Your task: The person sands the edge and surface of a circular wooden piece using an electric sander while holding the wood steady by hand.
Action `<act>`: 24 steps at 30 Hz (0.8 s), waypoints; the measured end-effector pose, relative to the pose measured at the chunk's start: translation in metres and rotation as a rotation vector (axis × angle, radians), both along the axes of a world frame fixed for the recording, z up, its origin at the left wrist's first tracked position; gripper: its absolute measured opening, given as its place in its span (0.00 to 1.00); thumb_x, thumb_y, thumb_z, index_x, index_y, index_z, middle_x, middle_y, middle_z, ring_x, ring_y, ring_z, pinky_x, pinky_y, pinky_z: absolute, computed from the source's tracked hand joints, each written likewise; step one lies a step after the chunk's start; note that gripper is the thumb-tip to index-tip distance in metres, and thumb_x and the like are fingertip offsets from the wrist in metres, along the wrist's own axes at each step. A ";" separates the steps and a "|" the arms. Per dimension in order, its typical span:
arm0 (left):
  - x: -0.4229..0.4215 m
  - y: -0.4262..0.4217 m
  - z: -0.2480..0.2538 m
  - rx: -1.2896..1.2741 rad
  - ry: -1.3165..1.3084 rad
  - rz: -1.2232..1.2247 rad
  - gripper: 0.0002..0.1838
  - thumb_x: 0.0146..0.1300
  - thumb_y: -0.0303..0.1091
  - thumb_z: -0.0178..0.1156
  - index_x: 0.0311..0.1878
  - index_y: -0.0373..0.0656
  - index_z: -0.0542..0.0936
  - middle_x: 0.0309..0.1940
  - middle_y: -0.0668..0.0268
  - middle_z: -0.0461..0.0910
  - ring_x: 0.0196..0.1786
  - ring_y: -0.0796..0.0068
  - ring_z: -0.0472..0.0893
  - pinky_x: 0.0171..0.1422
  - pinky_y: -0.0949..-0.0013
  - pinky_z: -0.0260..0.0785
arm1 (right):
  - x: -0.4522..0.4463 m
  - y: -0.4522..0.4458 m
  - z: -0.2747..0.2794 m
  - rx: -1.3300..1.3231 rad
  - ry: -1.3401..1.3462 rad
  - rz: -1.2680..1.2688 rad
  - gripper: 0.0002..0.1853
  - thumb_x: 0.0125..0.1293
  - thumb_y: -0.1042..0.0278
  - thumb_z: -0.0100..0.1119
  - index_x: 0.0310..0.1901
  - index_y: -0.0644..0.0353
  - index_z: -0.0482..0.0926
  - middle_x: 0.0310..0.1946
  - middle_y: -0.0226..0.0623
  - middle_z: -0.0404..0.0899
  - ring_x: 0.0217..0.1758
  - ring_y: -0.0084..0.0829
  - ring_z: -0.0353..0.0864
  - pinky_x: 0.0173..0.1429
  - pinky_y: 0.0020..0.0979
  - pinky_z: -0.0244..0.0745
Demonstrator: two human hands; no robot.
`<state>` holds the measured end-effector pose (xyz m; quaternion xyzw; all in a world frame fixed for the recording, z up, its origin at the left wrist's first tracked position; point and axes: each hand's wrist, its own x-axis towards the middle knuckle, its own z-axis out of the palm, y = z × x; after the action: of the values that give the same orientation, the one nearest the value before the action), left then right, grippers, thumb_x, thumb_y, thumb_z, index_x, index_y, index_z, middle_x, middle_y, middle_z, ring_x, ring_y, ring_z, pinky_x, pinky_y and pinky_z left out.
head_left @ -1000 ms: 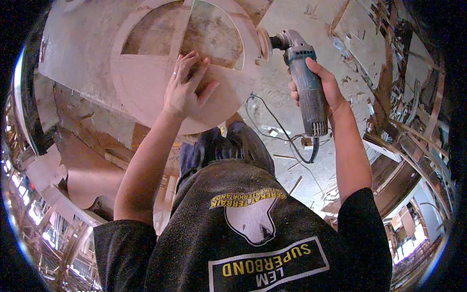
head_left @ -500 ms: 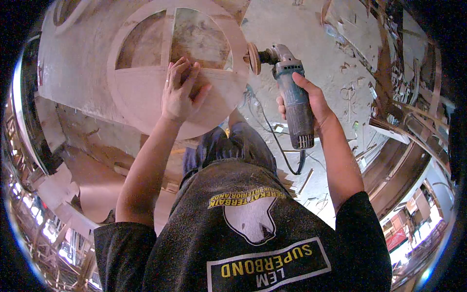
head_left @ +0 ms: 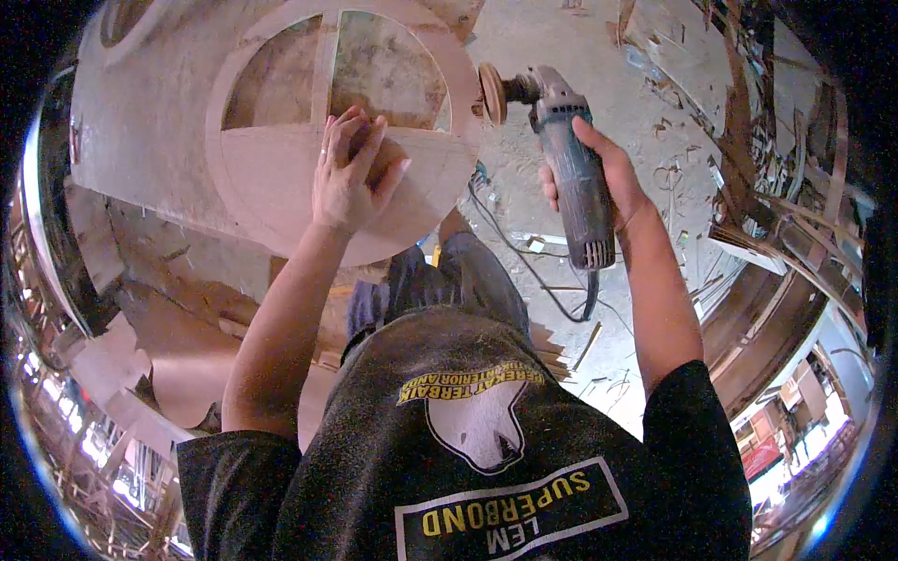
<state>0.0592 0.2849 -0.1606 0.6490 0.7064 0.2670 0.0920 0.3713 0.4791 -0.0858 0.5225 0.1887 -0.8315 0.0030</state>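
A round wooden panel (head_left: 271, 178) with two quarter-circle openings and a bar between them lies on a large pale board. My left hand (head_left: 351, 178) holds the panel down near its middle, fingers bent at the edge of the openings and thumb spread aside. In my right hand (head_left: 608, 173) is an angle grinder (head_left: 572, 159), gripped round its body with the thumb on top. Its round sanding disc (head_left: 492, 93) stands edge-on at the panel's right rim; whether the two touch I cannot tell. The grinder's cord (head_left: 510, 234) hangs down toward the floor.
The large pale board (head_left: 150, 140) reaches out to the left under the panel. Wood scraps and offcuts (head_left: 739, 131) litter the floor on the right. Bent wooden sheets (head_left: 776, 309) lie at the lower right, and a curved brown sheet (head_left: 201, 365) at the lower left.
The grinder in my right hand has shifted slightly right and upward, its disc moving a little up along the panel's right rim. My left hand has stayed on the panel.
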 end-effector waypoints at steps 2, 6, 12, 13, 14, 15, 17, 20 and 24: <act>0.000 0.001 0.002 -0.001 0.001 0.004 0.33 0.61 0.46 0.76 0.68 0.43 0.82 0.64 0.53 0.76 0.73 0.47 0.74 0.82 0.40 0.63 | -0.009 0.013 0.002 0.045 0.016 0.024 0.36 0.69 0.30 0.64 0.57 0.61 0.77 0.33 0.41 0.86 0.28 0.32 0.88 0.33 0.35 0.87; -0.001 -0.004 0.007 0.009 0.004 0.005 0.33 0.61 0.45 0.76 0.69 0.45 0.81 0.62 0.54 0.76 0.72 0.47 0.74 0.81 0.40 0.64 | -0.018 0.019 0.011 0.070 0.020 0.080 0.36 0.69 0.30 0.64 0.57 0.61 0.77 0.33 0.41 0.86 0.28 0.32 0.88 0.34 0.35 0.87; 0.004 0.001 -0.002 0.026 -0.014 0.000 0.35 0.61 0.45 0.77 0.70 0.46 0.80 0.62 0.54 0.76 0.72 0.47 0.74 0.80 0.39 0.65 | -0.005 0.017 -0.004 -0.007 0.007 0.080 0.37 0.70 0.31 0.64 0.60 0.61 0.76 0.34 0.40 0.86 0.30 0.31 0.89 0.35 0.36 0.88; 0.004 0.002 -0.003 0.029 -0.009 -0.001 0.35 0.60 0.45 0.77 0.71 0.46 0.80 0.62 0.54 0.76 0.72 0.46 0.74 0.80 0.39 0.65 | -0.003 0.014 -0.003 -0.007 0.002 0.077 0.37 0.70 0.31 0.64 0.60 0.61 0.76 0.34 0.40 0.86 0.30 0.31 0.89 0.35 0.36 0.88; 0.006 0.002 -0.003 0.022 -0.002 0.000 0.36 0.60 0.45 0.77 0.71 0.46 0.80 0.62 0.54 0.76 0.73 0.47 0.74 0.80 0.39 0.65 | 0.000 0.012 -0.003 -0.005 -0.003 0.074 0.37 0.70 0.31 0.64 0.61 0.61 0.76 0.35 0.40 0.85 0.30 0.32 0.89 0.35 0.36 0.88; 0.007 0.003 -0.003 0.015 0.003 -0.001 0.36 0.60 0.45 0.77 0.71 0.46 0.80 0.62 0.54 0.76 0.73 0.47 0.74 0.80 0.39 0.65 | 0.002 0.011 -0.005 -0.006 -0.008 0.073 0.38 0.69 0.31 0.64 0.61 0.61 0.76 0.35 0.40 0.85 0.30 0.32 0.89 0.35 0.36 0.87; 0.008 0.005 -0.003 0.008 0.006 -0.004 0.36 0.60 0.45 0.78 0.71 0.45 0.80 0.63 0.54 0.76 0.73 0.47 0.74 0.81 0.39 0.64 | 0.006 0.008 -0.007 -0.004 -0.018 0.065 0.38 0.69 0.30 0.64 0.61 0.61 0.76 0.35 0.41 0.85 0.30 0.32 0.88 0.35 0.36 0.87; 0.008 0.008 -0.007 0.001 -0.001 -0.001 0.36 0.59 0.45 0.78 0.70 0.45 0.81 0.63 0.54 0.77 0.73 0.47 0.74 0.81 0.39 0.64 | 0.010 0.006 -0.012 -0.036 -0.030 0.036 0.38 0.69 0.30 0.64 0.61 0.61 0.76 0.35 0.41 0.85 0.30 0.32 0.88 0.35 0.37 0.87; 0.008 0.013 -0.013 0.009 0.000 -0.004 0.35 0.59 0.45 0.78 0.69 0.46 0.82 0.63 0.54 0.77 0.73 0.47 0.74 0.81 0.39 0.63 | 0.020 0.001 -0.019 -0.090 -0.011 0.037 0.37 0.69 0.31 0.64 0.60 0.61 0.76 0.35 0.42 0.85 0.30 0.33 0.88 0.35 0.37 0.87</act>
<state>0.0670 0.2978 -0.1732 0.6508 0.7040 0.2700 0.0893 0.3916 0.4806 -0.1048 0.5228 0.1604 -0.8361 0.0428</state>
